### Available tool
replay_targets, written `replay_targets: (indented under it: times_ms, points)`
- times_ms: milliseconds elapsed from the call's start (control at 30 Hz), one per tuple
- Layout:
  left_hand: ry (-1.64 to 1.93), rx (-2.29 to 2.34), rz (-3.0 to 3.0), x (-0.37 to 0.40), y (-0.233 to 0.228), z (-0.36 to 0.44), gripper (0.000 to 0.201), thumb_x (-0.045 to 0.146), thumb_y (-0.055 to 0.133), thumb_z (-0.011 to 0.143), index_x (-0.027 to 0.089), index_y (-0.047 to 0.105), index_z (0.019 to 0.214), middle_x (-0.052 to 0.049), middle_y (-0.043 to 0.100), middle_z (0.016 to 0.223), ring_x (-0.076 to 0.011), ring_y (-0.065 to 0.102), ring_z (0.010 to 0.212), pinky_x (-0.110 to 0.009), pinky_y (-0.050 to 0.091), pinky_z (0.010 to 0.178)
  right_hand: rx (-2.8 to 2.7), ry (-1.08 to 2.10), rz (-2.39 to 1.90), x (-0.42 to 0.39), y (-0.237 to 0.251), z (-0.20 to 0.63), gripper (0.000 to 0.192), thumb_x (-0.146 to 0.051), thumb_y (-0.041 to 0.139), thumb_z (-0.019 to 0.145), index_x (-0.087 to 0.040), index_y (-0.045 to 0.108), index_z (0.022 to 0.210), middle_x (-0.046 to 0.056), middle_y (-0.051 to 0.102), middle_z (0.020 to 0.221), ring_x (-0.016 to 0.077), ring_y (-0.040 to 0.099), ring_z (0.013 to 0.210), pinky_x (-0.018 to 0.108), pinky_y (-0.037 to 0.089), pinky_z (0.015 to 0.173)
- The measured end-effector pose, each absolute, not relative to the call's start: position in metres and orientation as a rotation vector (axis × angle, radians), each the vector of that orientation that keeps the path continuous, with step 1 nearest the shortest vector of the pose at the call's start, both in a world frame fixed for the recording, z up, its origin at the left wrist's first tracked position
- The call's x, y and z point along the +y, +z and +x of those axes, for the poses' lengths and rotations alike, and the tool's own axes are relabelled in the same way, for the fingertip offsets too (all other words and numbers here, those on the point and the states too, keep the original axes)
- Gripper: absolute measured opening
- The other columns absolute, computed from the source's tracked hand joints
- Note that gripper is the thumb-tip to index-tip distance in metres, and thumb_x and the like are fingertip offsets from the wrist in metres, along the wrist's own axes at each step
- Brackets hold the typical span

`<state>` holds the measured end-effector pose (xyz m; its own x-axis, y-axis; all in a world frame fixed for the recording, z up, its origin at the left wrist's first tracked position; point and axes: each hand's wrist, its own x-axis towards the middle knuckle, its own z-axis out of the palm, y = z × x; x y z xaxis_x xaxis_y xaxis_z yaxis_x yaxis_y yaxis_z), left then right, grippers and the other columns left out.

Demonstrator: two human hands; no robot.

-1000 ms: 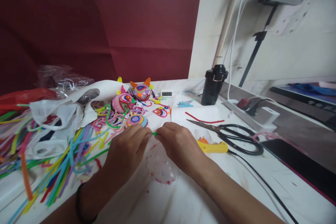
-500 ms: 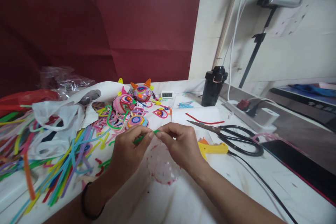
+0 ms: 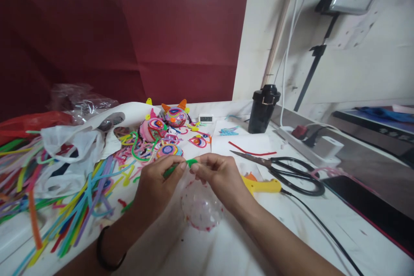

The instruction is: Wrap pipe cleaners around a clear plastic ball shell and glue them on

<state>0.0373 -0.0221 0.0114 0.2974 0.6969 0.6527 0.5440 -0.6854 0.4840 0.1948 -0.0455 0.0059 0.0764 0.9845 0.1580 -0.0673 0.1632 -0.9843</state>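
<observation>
Between my two hands is a green pipe cleaner (image 3: 192,162), its short bent end showing at the fingertips. My left hand (image 3: 161,185) pinches it between thumb and forefinger, and more of its length runs back through that palm. On the other side my right hand (image 3: 223,179) is closed on the bent end. Below the fingers, a clear plastic dome (image 3: 202,211) with red specks around its rim rests on the table. Just beyond my hands lies a ball (image 3: 169,150) coiled in coloured rings. A yellow glue gun (image 3: 263,185) is by my right wrist, partly hidden.
Loose pipe cleaners (image 3: 82,207) spread across the left side beside a white plastic bag (image 3: 69,159). Two decorated balls with ears (image 3: 176,115) sit at the back. Black scissors (image 3: 274,166), a black bottle (image 3: 263,110), a power strip (image 3: 307,146) and a phone (image 3: 371,207) are on the right.
At the fingertips the green pipe cleaner's end now shows more, bent over between the hands. My right fingers have shifted slightly; both hands remain above the dome.
</observation>
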Motion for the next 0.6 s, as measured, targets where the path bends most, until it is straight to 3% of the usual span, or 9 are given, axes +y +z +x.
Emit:
replay_targets:
  times_ms: [200,367,600]
  points:
    - [1.253,1.136,2.722,-0.020,0.013,0.033,0.017,0.023,0.052,0.090,0.017,0.067,0.082,-0.004,0.070,0.079,-0.0175,0.065,0.074,-0.027,0.046,0.067,-1.572,0.706,-1.210,-0.046,0.002,0.205,0.009,-0.017,0.063,0.080,-0.018,0.072,0.080,-0.002,0.061,0.061,0.0118,0.051,0.058,0.023,0.037,0.054]
    - [1.166,1.176,2.848,-0.025,0.011,0.032,0.023,0.023,0.046,0.093,0.017,0.066,0.085,-0.005,0.069,0.080,-0.0195,0.065,0.074,-0.030,0.046,0.066,-1.871,0.267,-1.209,-0.052,0.010,0.205,0.013,-0.012,0.060,0.085,-0.015,0.070,0.077,0.003,0.066,0.074,0.0142,0.058,0.068,0.024,0.039,0.063]
    - [1.203,1.130,2.892,-0.024,0.010,0.035,0.023,0.024,0.045,0.094,0.016,0.066,0.087,-0.005,0.069,0.081,-0.0189,0.066,0.075,-0.029,0.047,0.069,-1.986,0.071,-1.296,-0.053,0.010,0.203,0.016,-0.012,0.060,0.086,-0.014,0.067,0.072,0.004,0.063,0.071,0.0154,0.059,0.066,0.024,0.037,0.058]
